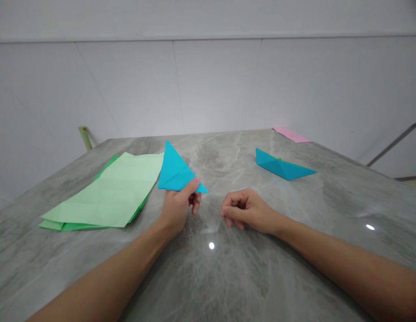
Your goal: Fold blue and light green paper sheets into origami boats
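A blue sheet of paper, folded into a triangle with crease lines on it, is pinched in my left hand. The thumb lies over its lower edge while the other fingers are behind and below. To the right, my right hand rests on the table with its fingers curled and the thumb tip against the index finger. Nothing shows between those fingers, and the hand is apart from the blue paper. Beyond it sits a folded blue paper boat, with a bit of green along its top edge.
A stack of light and darker green paper sheets lies on the left of the grey marble-patterned table. At the far right corner is a pink sheet of paper. A white wall stands behind the table.
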Demonstrator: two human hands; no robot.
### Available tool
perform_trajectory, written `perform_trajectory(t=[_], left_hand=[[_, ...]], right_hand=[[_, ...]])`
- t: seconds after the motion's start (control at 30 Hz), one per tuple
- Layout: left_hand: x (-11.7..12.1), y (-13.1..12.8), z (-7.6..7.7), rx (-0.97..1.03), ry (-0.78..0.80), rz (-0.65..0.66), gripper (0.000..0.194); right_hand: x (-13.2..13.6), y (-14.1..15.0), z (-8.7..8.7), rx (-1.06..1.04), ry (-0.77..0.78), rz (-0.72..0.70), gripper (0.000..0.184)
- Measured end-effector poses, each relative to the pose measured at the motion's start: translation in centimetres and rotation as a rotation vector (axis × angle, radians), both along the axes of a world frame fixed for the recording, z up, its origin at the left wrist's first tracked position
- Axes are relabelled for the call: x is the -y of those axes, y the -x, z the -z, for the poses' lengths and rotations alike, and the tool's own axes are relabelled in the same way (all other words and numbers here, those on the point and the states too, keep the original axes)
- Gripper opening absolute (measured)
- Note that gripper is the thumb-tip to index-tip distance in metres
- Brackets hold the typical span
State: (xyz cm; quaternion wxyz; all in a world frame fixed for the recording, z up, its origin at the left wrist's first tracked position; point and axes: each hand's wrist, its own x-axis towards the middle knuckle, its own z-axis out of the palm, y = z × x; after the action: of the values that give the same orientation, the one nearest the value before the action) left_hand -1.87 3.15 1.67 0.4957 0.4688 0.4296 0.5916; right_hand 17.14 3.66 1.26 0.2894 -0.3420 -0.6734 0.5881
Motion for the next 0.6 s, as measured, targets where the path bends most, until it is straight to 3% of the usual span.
perform_trajectory(t=[0.17, 0.47, 0.6], left_hand=[[1.2, -0.9, 0.3, -0.358, 0.018, 0.185, 0.043], [1.5, -0.5, 0.5, -0.688, -0.031, 0.398, 0.051], [1.6, -0.6, 0.0, -0.754, -0.109, 0.365, 0.053]], right_hand=[[-0.4, 0.0, 0.0, -0.102, 0.048, 0.017, 0.034], [-0.4, 0.0, 0.0, -0.052, 0.064, 0.022, 0.029], [-0.4, 0.0, 0.0, -0.037, 0.068, 0.033, 0.023]])
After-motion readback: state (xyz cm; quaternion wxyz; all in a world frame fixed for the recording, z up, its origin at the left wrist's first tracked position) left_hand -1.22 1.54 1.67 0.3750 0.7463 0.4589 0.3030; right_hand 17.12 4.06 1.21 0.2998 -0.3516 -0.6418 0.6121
